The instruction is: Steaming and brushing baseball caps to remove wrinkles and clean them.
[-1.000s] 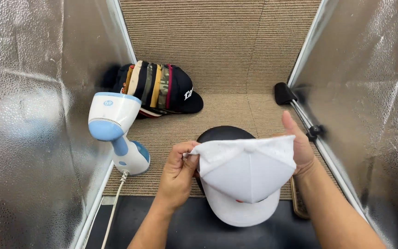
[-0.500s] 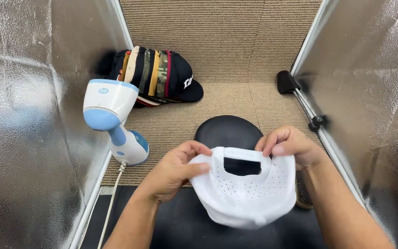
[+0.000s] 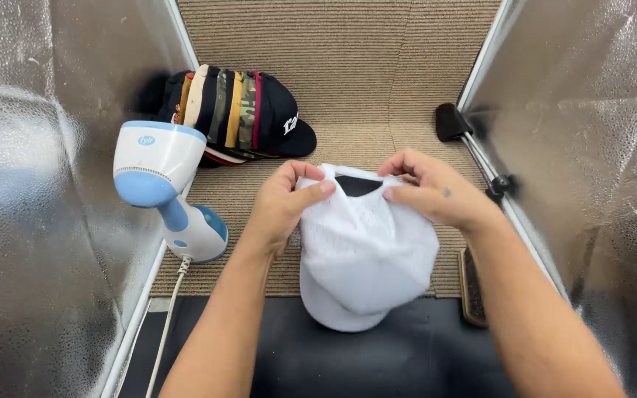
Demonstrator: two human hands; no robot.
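A white mesh-backed cap (image 3: 363, 254) sits in the middle of the view, its brim pointing toward me and its back opening facing away. My left hand (image 3: 283, 206) pinches the left side of the cap's back edge. My right hand (image 3: 429, 191) grips the right side of that same edge, fingers curled over the fabric. The cap covers a dark rounded form beneath it, which is hidden apart from a dark patch showing through the back opening.
A white and blue handheld steamer (image 3: 164, 188) stands at the left, its cord trailing toward me. A stack of several caps (image 3: 234, 110) lies on the beige carpet (image 3: 348, 59) behind. Silver foil walls (image 3: 38, 221) close in both sides. A black clamp (image 3: 453, 121) sits at the right wall.
The cap has been turned over from brim-up to crown-up and pulled down over the dark rounded form. Both hands shifted to the back edge.
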